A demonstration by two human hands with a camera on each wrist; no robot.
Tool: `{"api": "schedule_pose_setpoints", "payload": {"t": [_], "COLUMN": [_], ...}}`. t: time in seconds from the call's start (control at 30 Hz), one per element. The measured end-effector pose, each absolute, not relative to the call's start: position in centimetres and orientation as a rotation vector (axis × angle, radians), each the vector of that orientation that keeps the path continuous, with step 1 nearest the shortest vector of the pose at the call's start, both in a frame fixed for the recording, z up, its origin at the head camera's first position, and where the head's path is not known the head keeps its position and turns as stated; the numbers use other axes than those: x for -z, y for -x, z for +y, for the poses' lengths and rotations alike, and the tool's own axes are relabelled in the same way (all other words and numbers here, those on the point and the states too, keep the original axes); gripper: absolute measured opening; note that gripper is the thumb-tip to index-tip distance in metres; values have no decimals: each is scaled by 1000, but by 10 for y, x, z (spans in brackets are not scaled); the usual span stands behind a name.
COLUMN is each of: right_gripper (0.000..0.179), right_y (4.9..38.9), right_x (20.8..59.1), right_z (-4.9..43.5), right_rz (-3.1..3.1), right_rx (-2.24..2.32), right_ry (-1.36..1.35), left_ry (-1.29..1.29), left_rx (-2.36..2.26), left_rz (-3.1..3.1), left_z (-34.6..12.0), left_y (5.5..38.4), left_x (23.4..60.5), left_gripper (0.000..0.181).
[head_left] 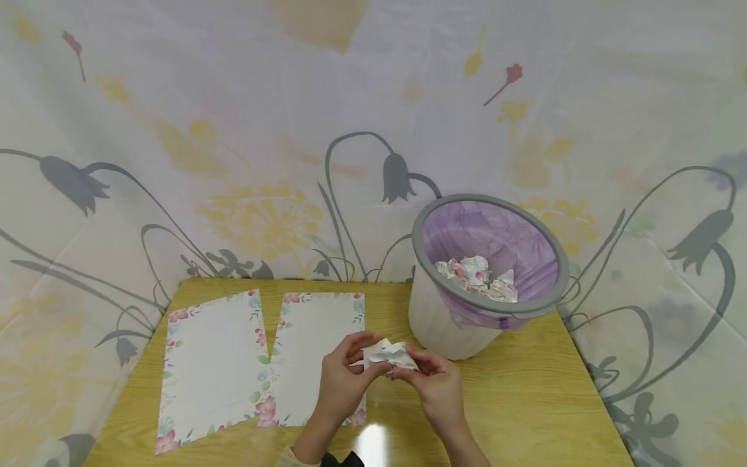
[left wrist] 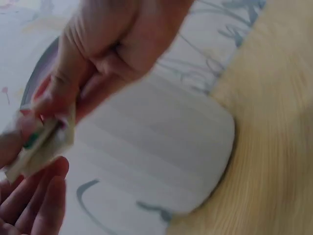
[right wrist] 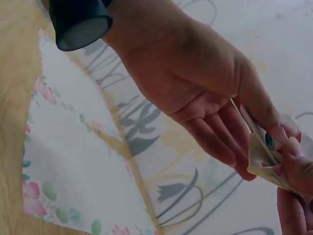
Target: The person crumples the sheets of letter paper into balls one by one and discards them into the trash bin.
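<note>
A small crumpled piece of paper (head_left: 388, 353), white with floral print, is held between both hands above the table's front. My left hand (head_left: 344, 376) pinches its left side, thumb in front and fingers behind. My right hand (head_left: 438, 389) pinches the right side the same way. Close up in the left wrist view, the folded paper (left wrist: 54, 144) shows a green printed patch. In the right wrist view the paper (right wrist: 264, 154) is bent between the two thumbs. Just behind the right hand stands a white bin (head_left: 446, 331).
The bin's purple liner (head_left: 528, 240) holds several crumpled floral papers (head_left: 475, 269) under a grey rim (head_left: 563, 272). Two flat flower-bordered sheets (head_left: 213, 363) lie on the left of the wooden table (head_left: 525, 402), their edges overlapping. A patterned curtain (head_left: 233, 97) surrounds the back and sides.
</note>
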State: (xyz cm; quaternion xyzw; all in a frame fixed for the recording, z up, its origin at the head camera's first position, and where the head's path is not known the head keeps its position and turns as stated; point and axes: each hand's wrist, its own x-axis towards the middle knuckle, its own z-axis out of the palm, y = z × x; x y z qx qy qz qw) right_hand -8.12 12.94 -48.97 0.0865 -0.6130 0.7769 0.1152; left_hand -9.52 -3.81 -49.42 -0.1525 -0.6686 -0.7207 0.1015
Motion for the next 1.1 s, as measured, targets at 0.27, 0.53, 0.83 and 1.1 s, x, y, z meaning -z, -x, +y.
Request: {"api": "schedule_pose_setpoints", "payload": {"t": [0.27,0.53,0.83,1.1], "right_gripper": [34,38,35,35], "right_y": [81,82,83,86], "right_x": [495,491,489,491], "right_z": [132,131,114,119], "right_rz": [-1784,-1888,-1811,-1844], "right_rx": [-2207,-2067,-1880,-1940], "right_ry": [-461,-477,-369,-154], "left_ry": [408,464,587,755], "left_rx": [2140,2062,1473,1284], "left_rz": [-1925,-1908,-1858,-2007], "left_z": [-39,-38,-26,-28], "left_y": [95,99,100,99], "left_x": [492,495,499,491], "left_gripper": [24,21,26,26]}}
